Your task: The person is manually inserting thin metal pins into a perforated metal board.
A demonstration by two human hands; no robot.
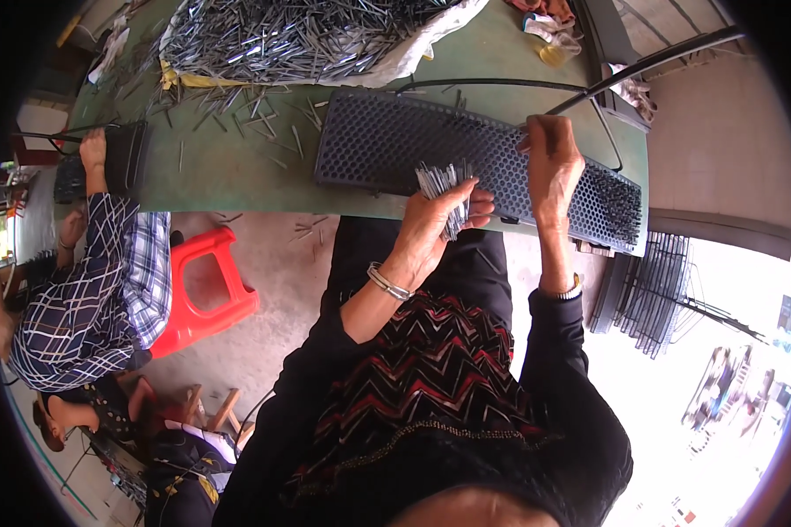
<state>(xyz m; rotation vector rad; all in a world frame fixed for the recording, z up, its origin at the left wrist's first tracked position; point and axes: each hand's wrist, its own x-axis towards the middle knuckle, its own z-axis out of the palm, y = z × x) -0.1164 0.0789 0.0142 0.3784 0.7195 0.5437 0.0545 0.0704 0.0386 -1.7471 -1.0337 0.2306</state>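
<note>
A long dark perforated tray lies slanted along the table's near edge, its face covered in rows of round holes. Its right end is crowded with dark upright pieces. My left hand is closed round a bundle of thin grey metal pins, just over the tray's near edge. Above the tray, to the right of the bundle, my right hand is closed with its fingers bent down. What its fingertips hold, if anything, is hidden behind the hand.
A sack heaped with loose pins stands at the back of the green table, with stray pins scattered near it. A black bar arches over the tray. To the left are a red stool and a person in a checked shirt.
</note>
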